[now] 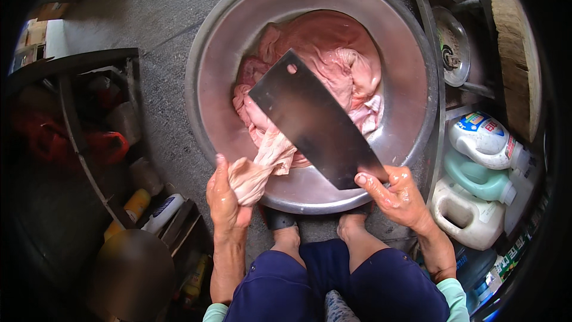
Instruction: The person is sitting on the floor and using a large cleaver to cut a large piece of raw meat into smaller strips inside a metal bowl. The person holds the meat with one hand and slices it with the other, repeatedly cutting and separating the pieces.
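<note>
1. Two bare hands, both wet-looking & both occupied, at the near side of a big round metal basin (215,77).
2. L hand (226,201): gripping the near end of a pale fleshy strip (250,180), thumb up on its L side; most fingers hidden behind.
3. Strip runs up & R over the near rim to the pink meat (342,74) heaped in the basin; can't tell if it's all 1 pc.
4. R hand (398,197): closed round the handle end of a wide dark cleaver (319,125), thumb on blade nr the corner. Handle mostly hidden.
5. Blade slants up-L across the basin, in front of the meat; small hole at its far end. Can't tell if it touches.
6. R side: white jug w/ blue label (481,137), mint jug (471,170), off-white jug (468,217), stacked close.
7. L side: yellow bottle (136,204) & white bottle (163,211), nr each other.
</note>
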